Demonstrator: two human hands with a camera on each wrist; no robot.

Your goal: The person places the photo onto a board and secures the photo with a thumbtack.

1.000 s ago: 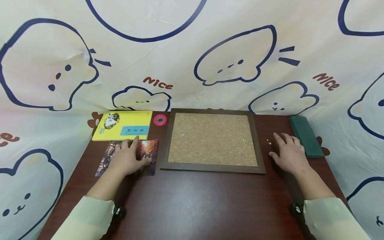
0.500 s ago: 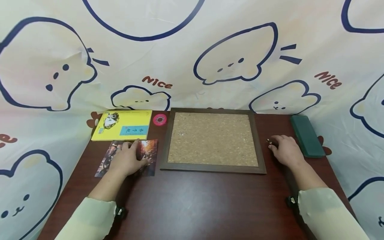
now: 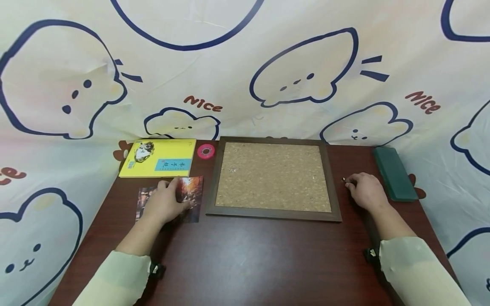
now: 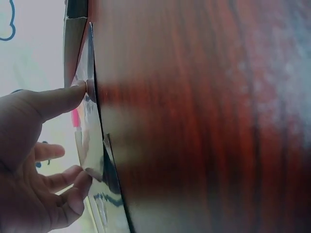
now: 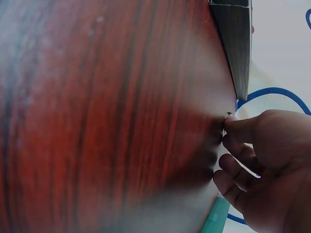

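Spread over two overlapping photo prints point(image 3: 192, 193), my left hand point(image 3: 163, 203) touches them with thumb and fingertips. In the left wrist view, the thumb meets the upper print point(image 4: 92, 145) and the fingertips rest farther along it; a second print point(image 4: 112, 208) shows beneath. On the right, beside the framed cork board point(image 3: 273, 176), my right hand point(image 3: 365, 191) has its fingers curled. Its thumb and forefinger pinch a small shiny tack point(image 5: 228, 114), mostly hidden by the fingers. The tack's exact shape is too small to tell.
A yellow book point(image 3: 157, 159) lies behind the prints, with a pink tape roll point(image 3: 206, 151) at its right. A green case point(image 3: 395, 174) lies right of my right hand. The patterned cloth point(image 3: 237, 76) rises directly behind the table point(image 3: 260, 259).
My right hand has drawn its fingers together onto the small tack, having been spread beside it. Under my left hand, the left-hand print has slid right, overlapping the other more.
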